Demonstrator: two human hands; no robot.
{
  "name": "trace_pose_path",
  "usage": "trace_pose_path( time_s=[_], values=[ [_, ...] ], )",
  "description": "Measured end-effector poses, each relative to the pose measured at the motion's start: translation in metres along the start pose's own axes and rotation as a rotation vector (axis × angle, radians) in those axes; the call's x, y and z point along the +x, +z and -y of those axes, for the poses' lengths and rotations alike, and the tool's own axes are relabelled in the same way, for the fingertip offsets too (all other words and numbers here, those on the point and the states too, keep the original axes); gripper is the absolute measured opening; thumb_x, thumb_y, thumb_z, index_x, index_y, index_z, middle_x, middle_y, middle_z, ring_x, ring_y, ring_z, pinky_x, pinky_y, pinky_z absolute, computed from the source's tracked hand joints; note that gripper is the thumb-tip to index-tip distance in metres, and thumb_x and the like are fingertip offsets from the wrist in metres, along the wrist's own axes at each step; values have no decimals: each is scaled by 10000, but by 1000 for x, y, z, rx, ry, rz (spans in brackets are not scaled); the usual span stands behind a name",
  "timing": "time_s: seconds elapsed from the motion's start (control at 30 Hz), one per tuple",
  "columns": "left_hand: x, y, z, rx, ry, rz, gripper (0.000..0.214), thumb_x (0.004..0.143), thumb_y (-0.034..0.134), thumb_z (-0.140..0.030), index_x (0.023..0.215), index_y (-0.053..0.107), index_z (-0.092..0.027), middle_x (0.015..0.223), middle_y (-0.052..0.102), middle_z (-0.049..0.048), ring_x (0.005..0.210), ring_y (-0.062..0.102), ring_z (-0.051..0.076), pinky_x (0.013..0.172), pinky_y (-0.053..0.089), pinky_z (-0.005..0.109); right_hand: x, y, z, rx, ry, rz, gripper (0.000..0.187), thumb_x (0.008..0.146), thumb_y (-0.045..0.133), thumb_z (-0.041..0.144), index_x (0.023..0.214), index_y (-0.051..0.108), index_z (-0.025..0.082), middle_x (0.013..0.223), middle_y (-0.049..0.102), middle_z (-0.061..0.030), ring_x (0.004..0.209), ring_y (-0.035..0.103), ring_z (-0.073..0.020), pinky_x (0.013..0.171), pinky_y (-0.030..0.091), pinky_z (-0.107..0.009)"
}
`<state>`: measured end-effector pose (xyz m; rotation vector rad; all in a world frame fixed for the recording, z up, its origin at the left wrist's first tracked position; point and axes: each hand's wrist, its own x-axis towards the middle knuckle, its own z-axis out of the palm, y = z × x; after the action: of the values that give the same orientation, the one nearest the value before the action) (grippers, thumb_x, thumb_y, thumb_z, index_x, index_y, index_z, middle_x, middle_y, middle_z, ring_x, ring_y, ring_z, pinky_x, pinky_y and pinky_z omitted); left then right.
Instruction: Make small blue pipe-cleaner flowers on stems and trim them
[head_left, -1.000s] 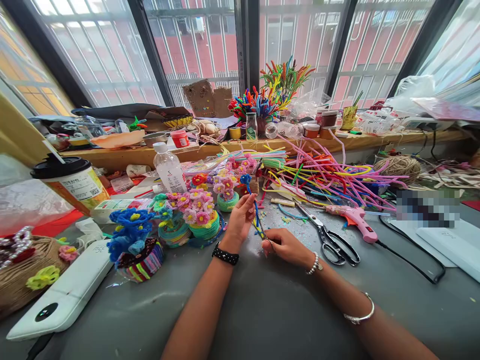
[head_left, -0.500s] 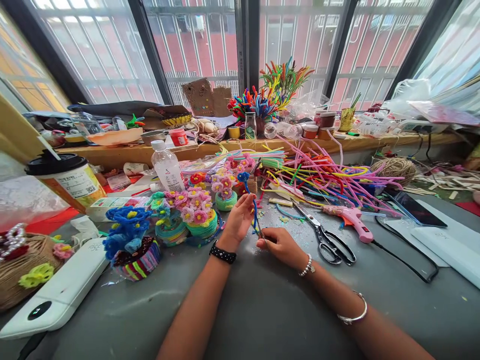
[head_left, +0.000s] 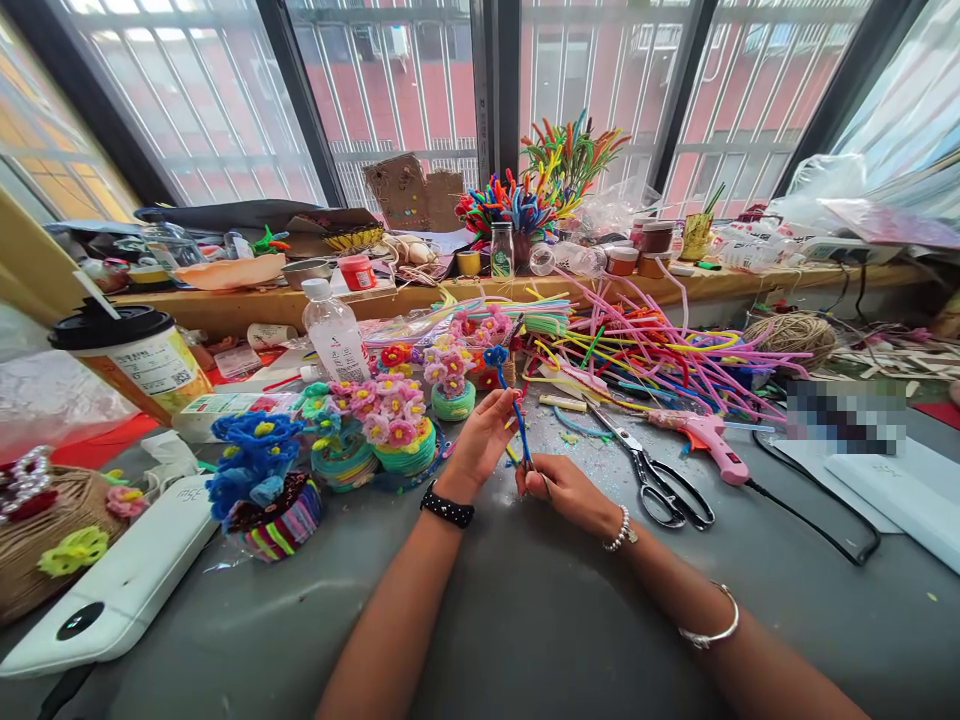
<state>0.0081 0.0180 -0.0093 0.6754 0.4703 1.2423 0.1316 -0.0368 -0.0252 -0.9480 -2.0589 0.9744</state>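
My left hand (head_left: 480, 435) and my right hand (head_left: 564, 487) meet over the grey table (head_left: 525, 620) on a blue pipe-cleaner flower (head_left: 496, 357) with a thin stem (head_left: 519, 425). The left fingers pinch the stem just under the blue bloom. The right hand is closed round the stem's lower end, which also shows a bit of yellow. A black watch band sits on my left wrist, a bead bracelet and a silver bangle on my right arm.
Finished pipe-cleaner flower pots (head_left: 397, 425) and a blue one (head_left: 262, 480) stand left. Scissors (head_left: 652, 480) and a pink glue gun (head_left: 705, 440) lie right. A heap of loose pipe cleaners (head_left: 645, 350), a water bottle (head_left: 334, 335), a cup (head_left: 142, 360) and a twine ball (head_left: 795, 335) sit behind.
The blue flower stem tilted a little to the right and the bloom shifted rightward. My right hand crept slightly left and up along the stem; the left hand stayed pinched on it.
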Motion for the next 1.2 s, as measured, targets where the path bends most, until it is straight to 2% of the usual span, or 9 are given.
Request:
trace_pose_path(
  time_s=[0.13,0.37,0.57,0.87,1.07,1.2],
  values=[
    [-1,0,-1,18,-4,10,122,574,685,-201,646,603,-146,701,606,-24,627,517,62,593,370,200,0,0,0,-13,-4,32,652,669,169,732,574,444,148,548,425,6,518,368,-101,481,269,-219],
    [0,2,-2,-9,25,-35,118,577,681,-200,635,590,-153,697,603,-34,608,512,55,580,373,194,0,4,3,-98,79,-183,554,709,357,631,436,390,150,415,367,30,421,310,-67,430,224,-206],
    [-1,2,-3,-17,21,-14,110,591,672,-198,645,589,-149,721,609,-27,622,518,62,594,380,205,-2,2,2,6,29,-90,593,747,250,634,534,495,138,475,416,20,461,368,-79,454,262,-200],
    [-3,4,-2,22,-4,3,102,576,679,-179,623,593,-150,703,611,-25,633,521,67,619,380,209,-2,-3,2,-54,25,-27,614,724,234,666,520,477,140,484,423,14,469,364,-86,448,253,-209],
    [-2,5,-4,2,55,-28,81,595,662,-175,621,588,-153,696,596,-29,605,514,60,623,380,214,-1,1,5,-120,52,-163,550,730,349,606,441,446,148,424,423,18,433,351,-76,436,256,-203],
    [-1,5,-5,-16,65,-40,97,592,665,-186,636,586,-151,697,585,-27,607,511,63,615,381,215,0,4,2,-98,58,-206,508,740,408,546,424,445,150,413,455,17,415,362,-70,438,272,-198]
  ],
)
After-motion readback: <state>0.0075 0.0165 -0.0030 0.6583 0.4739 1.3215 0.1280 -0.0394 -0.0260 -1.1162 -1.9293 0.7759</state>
